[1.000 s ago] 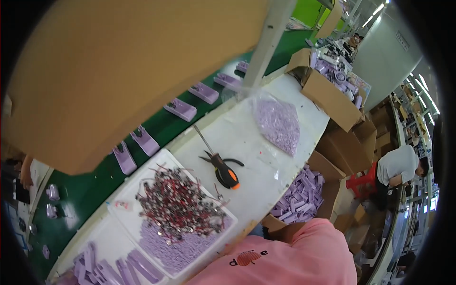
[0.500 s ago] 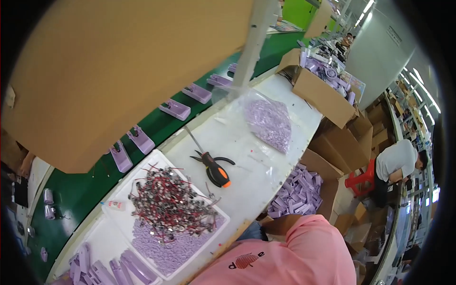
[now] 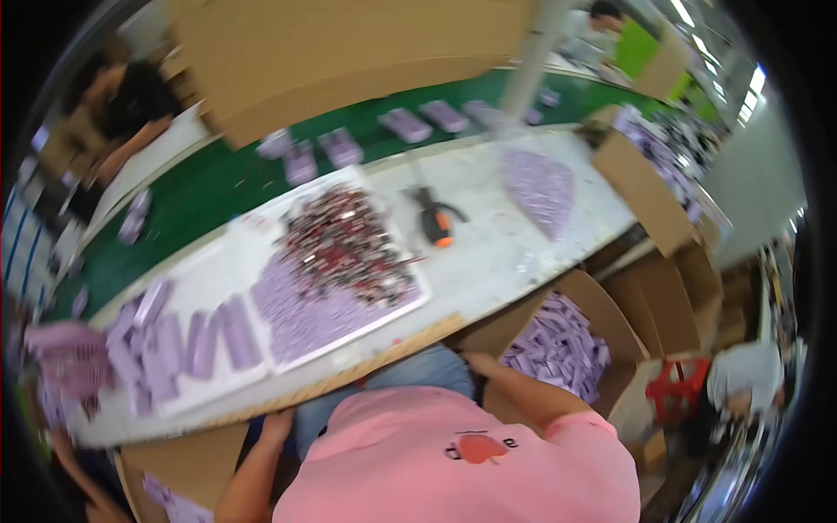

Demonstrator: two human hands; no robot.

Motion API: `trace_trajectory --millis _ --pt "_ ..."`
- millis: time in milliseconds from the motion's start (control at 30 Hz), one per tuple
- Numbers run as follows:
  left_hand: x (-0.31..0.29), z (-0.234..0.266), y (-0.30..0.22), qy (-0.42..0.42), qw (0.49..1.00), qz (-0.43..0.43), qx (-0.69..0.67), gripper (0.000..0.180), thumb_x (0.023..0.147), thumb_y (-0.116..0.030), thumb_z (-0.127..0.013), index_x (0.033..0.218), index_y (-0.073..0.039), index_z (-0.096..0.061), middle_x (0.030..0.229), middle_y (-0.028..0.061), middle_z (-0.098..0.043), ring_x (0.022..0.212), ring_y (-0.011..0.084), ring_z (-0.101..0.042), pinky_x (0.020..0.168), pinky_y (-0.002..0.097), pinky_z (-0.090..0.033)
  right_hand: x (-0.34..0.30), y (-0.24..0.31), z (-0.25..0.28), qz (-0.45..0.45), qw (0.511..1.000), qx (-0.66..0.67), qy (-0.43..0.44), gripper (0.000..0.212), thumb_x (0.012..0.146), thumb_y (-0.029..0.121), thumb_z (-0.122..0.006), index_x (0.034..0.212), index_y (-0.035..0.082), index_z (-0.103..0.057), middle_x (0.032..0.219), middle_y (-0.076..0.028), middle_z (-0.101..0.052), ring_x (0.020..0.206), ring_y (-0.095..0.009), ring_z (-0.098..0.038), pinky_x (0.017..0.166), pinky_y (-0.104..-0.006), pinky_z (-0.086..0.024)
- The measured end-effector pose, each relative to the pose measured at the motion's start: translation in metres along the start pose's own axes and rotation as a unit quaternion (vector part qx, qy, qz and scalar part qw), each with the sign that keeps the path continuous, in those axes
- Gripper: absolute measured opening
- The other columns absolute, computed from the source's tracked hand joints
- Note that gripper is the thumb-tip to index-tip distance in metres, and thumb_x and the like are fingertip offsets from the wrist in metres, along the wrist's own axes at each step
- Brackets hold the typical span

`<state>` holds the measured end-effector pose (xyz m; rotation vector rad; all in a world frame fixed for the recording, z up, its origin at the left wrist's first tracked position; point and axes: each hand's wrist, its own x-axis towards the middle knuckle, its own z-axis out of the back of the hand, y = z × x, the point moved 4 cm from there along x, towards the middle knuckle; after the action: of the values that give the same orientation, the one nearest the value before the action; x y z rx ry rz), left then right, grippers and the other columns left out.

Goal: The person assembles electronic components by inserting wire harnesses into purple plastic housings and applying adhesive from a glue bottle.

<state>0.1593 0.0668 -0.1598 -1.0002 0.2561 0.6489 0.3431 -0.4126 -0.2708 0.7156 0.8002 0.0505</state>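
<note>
My left hand (image 3: 277,426) is low beside my left thigh, under the table's near edge. My right hand (image 3: 479,363) rests by my right hip, next to an open carton of lilac plastic parts (image 3: 558,349). Blur and my lap hide the fingers of both. In front of me on the white table lies a white tray (image 3: 425,295) holding a heap of red-and-black wired components (image 3: 349,248) and many small lilac pieces (image 3: 305,315). Lilac casings (image 3: 200,344) lie to its left. A screwdriver with an orange-and-black handle (image 3: 438,228) and black-handled pliers (image 3: 455,210) lie to its right.
A clear bag of lilac pieces (image 3: 540,187) lies at the table's right. Behind runs a green conveyor (image 3: 235,179) carrying lilac casings, beneath a large cardboard panel (image 3: 349,52). Cartons stand at right and lower left. A person in black (image 3: 139,100) sits across the belt.
The view has swung left and down, so both my forearms and my lap now show. The tray, tools and bag keep their places on the table. Casings on the belt appear shifted.
</note>
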Motion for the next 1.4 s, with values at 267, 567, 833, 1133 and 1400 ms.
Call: trace_trajectory --millis 267,567,833,1133,1400 --pt "-0.108 0.025 -0.156 0.211 0.876 -0.229 0.368 0.04 0.085 -0.037 -0.05 0.094 -0.001 -0.062 0.097 0.0193 -0.062 0.088 0.0369 -0.059 0.075 0.0445 -0.048 -0.194 0.295 0.113 0.277 0.894 -0.301 0.185 0.029 0.086 0.029 -0.054 0.095 0.004 -0.064 0.083 -0.017 -0.064 0.079 -0.034 -0.061 0.068 -0.0418 -0.048" --pt "-0.112 0.106 -0.265 -0.256 0.887 -0.322 0.211 0.031 0.08 -0.025 -0.065 0.096 -0.001 -0.054 0.082 0.0162 -0.06 0.07 0.0351 -0.059 0.057 0.0401 -0.047 -0.145 0.492 0.062 0.638 0.702 -0.304 -0.088 0.009 0.079 0.013 -0.06 0.08 0.004 -0.061 0.078 -0.011 -0.057 0.074 -0.03 -0.058 0.064 -0.0406 -0.046" --pt "-0.046 0.104 -0.278 -0.245 0.904 -0.207 0.283 0.056 0.077 -0.033 -0.068 0.114 0.003 -0.046 0.085 0.0197 -0.061 0.075 0.0367 -0.06 0.062 0.0427 -0.048 -0.089 0.526 0.072 0.584 0.743 -0.322 -0.052 0.011 0.077 0.014 -0.06 0.077 0.003 -0.062 0.076 -0.011 -0.056 0.078 -0.03 -0.056 0.069 -0.0406 -0.046" --pt "-0.032 0.117 -0.265 -0.021 0.95 -0.131 -0.283 0.06 0.085 -0.009 -0.056 0.134 0.002 -0.024 0.094 0.0114 -0.059 0.086 0.0206 -0.062 0.072 0.0317 -0.049 -0.06 0.524 0.035 0.596 0.72 -0.35 -0.058 0.007 0.07 0.011 -0.06 0.068 0.005 -0.061 0.073 -0.01 -0.054 0.074 -0.029 -0.055 0.065 -0.0401 -0.045" --pt "-0.033 0.1 -0.272 0.186 0.797 -0.091 -0.568 0.058 0.084 -0.003 -0.057 0.135 0.0 -0.03 0.112 0.0146 -0.055 0.096 0.0219 -0.06 0.084 0.0348 -0.049 -0.06 0.531 0.023 0.544 0.754 -0.368 -0.035 0.009 0.068 0.011 -0.06 0.064 0.003 -0.059 0.073 -0.012 -0.055 0.074 -0.03 -0.056 0.066 -0.0402 -0.045"
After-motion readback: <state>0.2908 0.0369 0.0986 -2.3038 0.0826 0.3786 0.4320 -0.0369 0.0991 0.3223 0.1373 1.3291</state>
